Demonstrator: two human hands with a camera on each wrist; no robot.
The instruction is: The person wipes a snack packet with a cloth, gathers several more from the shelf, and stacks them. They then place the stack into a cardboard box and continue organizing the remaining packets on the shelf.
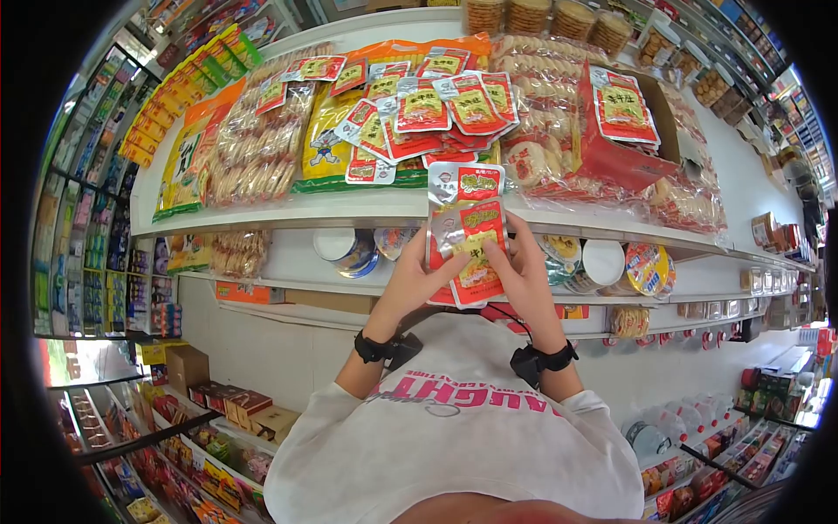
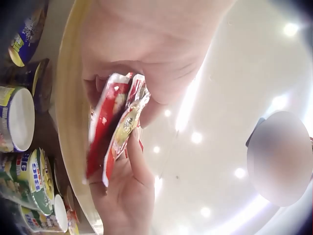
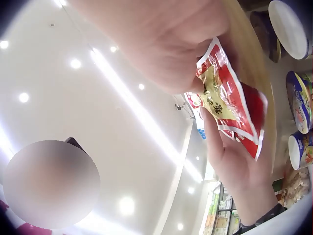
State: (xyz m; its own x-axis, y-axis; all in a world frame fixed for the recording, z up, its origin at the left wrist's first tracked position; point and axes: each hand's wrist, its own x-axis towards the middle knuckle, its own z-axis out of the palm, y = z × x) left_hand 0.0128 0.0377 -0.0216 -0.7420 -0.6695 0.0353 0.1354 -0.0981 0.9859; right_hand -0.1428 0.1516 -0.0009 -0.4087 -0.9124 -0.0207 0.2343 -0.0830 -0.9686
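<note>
Several red and white snack packets (image 1: 471, 253) are held in a small stack between the two hands, over the front edge of the shelf. The left hand (image 1: 417, 278) grips their left side, thumb on the front face. On the right side the right hand (image 1: 525, 278) grips them the same way, its thumb also on the front. Seen from the left wrist, the packets (image 2: 110, 127) are slightly fanned apart at their lower edges. In the right wrist view a packet (image 3: 227, 93) shows a yellow label. Behind the hands, a loose heap of similar packets (image 1: 423, 109) lies on larger bags.
An open red box (image 1: 624, 162) with similar packets stands on the right of the upper shelf (image 1: 349, 218). Bagged round crackers (image 1: 262, 144) lie to the left. Tubs (image 1: 602, 262) of instant noodles stand on the shelf below. Racks of goods flank both sides.
</note>
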